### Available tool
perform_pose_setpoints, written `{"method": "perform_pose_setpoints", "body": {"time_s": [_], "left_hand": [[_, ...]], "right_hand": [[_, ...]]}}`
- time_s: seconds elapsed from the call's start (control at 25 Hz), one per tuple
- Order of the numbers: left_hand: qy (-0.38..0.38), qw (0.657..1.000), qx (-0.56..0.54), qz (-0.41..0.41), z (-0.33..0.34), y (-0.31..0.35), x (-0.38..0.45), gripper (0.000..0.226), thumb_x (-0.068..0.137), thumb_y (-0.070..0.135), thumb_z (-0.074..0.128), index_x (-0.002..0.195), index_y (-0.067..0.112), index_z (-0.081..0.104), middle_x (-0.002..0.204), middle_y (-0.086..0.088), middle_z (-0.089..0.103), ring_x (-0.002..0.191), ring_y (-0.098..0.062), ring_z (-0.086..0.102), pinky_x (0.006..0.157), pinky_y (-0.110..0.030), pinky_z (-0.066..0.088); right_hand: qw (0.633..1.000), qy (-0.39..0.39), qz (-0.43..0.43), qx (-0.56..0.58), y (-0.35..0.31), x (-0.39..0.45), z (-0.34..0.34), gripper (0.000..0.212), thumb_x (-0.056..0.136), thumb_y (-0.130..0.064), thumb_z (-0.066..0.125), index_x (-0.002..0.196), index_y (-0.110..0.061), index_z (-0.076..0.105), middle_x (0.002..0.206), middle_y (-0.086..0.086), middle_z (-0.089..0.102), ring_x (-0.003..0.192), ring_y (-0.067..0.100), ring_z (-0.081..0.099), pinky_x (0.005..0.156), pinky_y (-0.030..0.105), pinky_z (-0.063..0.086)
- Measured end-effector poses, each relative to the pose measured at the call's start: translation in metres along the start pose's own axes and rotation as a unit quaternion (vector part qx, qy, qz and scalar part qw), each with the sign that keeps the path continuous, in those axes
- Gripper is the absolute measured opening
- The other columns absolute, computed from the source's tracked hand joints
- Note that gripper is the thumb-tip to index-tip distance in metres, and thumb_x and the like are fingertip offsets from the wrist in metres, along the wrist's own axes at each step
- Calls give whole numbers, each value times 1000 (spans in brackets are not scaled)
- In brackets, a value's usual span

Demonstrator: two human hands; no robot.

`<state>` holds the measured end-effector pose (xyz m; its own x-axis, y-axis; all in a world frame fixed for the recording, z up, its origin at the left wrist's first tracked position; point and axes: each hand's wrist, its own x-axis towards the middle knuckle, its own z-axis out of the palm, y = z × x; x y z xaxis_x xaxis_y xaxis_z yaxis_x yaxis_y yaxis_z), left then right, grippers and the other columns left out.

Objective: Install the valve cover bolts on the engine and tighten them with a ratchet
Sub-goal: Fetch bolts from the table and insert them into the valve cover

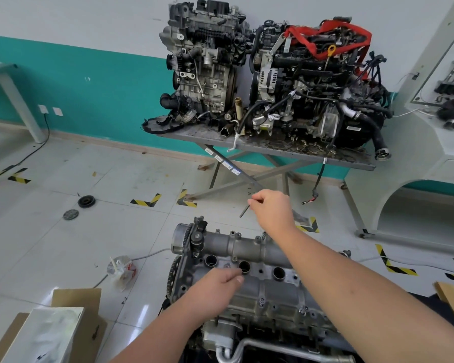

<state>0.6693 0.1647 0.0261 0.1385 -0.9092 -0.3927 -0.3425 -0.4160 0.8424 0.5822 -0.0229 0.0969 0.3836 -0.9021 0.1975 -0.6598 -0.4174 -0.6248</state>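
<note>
Head view: right hand pinching bolt; left hand on valve cover.

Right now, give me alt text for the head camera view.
A person's right hand holds a long bolt above an engine's valve cover, while the left hand rests on it. Behind, two engines sit on a metal stand.

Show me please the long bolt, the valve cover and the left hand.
long bolt (244,211), head view, on its thin shaft.
valve cover (270,286), head view, on its bare top.
left hand (215,285), head view, on its back.
</note>
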Motion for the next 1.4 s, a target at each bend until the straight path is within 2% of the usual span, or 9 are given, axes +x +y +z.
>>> {"method": "perform_pose_setpoints", "body": {"time_s": [0.16,0.32,0.52,0.64,0.84,1.0,1.16,1.28,1.4], "left_hand": [[-10,1000,18,11,-1,-4,2,49,99,47,48,146,34,45,149,19,45,133,3,43,115,-28,31],[-18,1000,5,9,-3,-5,5,51,97,46,48,146,32,47,146,18,49,128,6,47,114,-28,34],[-26,1000,-8,5,-5,-5,4,51,96,44,49,146,31,48,144,17,52,131,4,46,116,-32,33],[-27,1000,-15,1,-5,-4,3,50,97,43,49,146,32,47,140,16,56,127,0,52,114,-31,36],[-32,999,-10,1,-5,-3,0,51,97,42,47,147,33,44,144,20,51,133,5,43,118,-34,31],[-39,999,-6,1,-4,-2,-1,52,98,40,47,149,32,41,145,21,50,134,5,41,119,-35,29],[-42,999,-5,0,-5,-1,0,53,97,41,47,149,32,41,145,22,49,133,6,42,119,-33,29],[-43,999,3,-2,-6,0,0,52,97,42,47,148,33,42,145,21,49,134,4,42,119,-35,29],[-49,999,14,6,-6,2,-2,52,98,40,47,149,32,41,144,21,51,133,5,42,119,-36,30]], "right_hand": [[986,-97,-76,-110,4,-3,32,24,97,-15,54,83,-6,72,81,7,71,78,24,63,77,35,51],[986,-105,-91,-89,14,-8,44,28,95,-10,55,68,-7,60,63,4,59,66,23,54,62,32,41],[978,-127,-143,-81,11,-8,47,22,98,-15,58,91,-2,73,88,8,73,87,25,63,81,36,49],[979,-118,-136,-95,12,-6,48,22,99,-15,55,94,-2,72,91,9,72,88,26,62,81,37,48],[981,-102,-117,-118,22,-2,45,22,99,-12,54,86,1,66,84,14,67,82,31,59,75,41,45],[959,-190,-122,-171,23,-14,58,22,98,-14,52,85,-6,68,88,10,68,83,27,58,78,38,49],[957,-244,-61,-147,24,-11,54,35,98,-33,49,88,-9,71,95,8,69,92,27,62,83,42,54],[930,-308,-53,-192,20,-6,47,32,96,-25,43,92,-8,70,96,8,66,95,29,62,83,43,54],[922,-325,-50,-202,16,-11,46,35,95,-19,40,111,-11,70,115,12,66,105,31,59,91,45,52]]}}
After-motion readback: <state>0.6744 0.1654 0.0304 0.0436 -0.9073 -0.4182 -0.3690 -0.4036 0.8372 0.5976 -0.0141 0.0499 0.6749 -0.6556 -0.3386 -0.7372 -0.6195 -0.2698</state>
